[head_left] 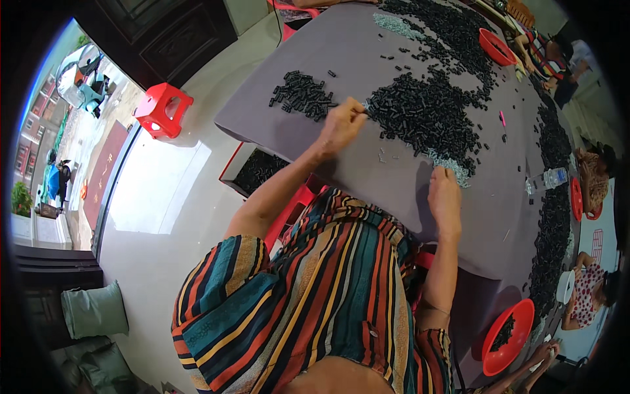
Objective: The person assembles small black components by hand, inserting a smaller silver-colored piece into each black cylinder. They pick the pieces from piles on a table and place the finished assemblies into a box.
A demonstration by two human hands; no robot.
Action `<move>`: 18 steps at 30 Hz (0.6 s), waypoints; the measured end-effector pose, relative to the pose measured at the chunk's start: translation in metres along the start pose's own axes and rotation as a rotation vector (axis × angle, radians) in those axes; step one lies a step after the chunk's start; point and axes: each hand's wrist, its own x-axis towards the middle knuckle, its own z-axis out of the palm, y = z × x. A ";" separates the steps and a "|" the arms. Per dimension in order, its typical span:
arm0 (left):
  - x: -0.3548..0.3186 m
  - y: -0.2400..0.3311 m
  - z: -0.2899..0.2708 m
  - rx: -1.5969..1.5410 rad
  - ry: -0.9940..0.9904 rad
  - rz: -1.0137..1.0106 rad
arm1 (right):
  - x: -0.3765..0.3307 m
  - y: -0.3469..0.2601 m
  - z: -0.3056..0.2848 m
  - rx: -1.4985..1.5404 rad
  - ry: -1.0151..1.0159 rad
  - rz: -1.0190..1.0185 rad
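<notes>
Black pieces [426, 111] strew the grey table [374, 180] above glossy floor [154, 262]; whether left hand [342, 127] and right hand [445, 198] grip anything is unclear.

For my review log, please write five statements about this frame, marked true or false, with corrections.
1. The right hand is at a cluster of small pale pieces. True.
2. The left hand is hidden under the table. False: it is above it, by the left edge of the large black pile.
3. A red stool stands left of the table. True.
4. The table's covering is bright yellow. False: it is grey.
5. A pink object lies on the table. True.
</notes>
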 end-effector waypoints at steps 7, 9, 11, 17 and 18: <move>-0.037 0.004 0.037 -0.339 -0.242 -0.168 | 0.000 0.028 -0.027 0.297 -0.151 -0.076; -0.035 0.007 0.036 -0.381 -0.274 -0.206 | -0.001 0.029 -0.024 0.310 -0.130 -0.110; -0.034 0.006 0.035 -0.421 -0.305 -0.244 | -0.001 0.026 -0.021 0.354 -0.139 -0.150; -0.035 0.003 0.034 -0.477 -0.288 -0.249 | -0.006 0.015 -0.011 0.082 -0.248 -0.075; -0.034 0.003 0.035 -0.530 -0.276 -0.275 | -0.006 0.014 -0.006 0.082 -0.247 -0.077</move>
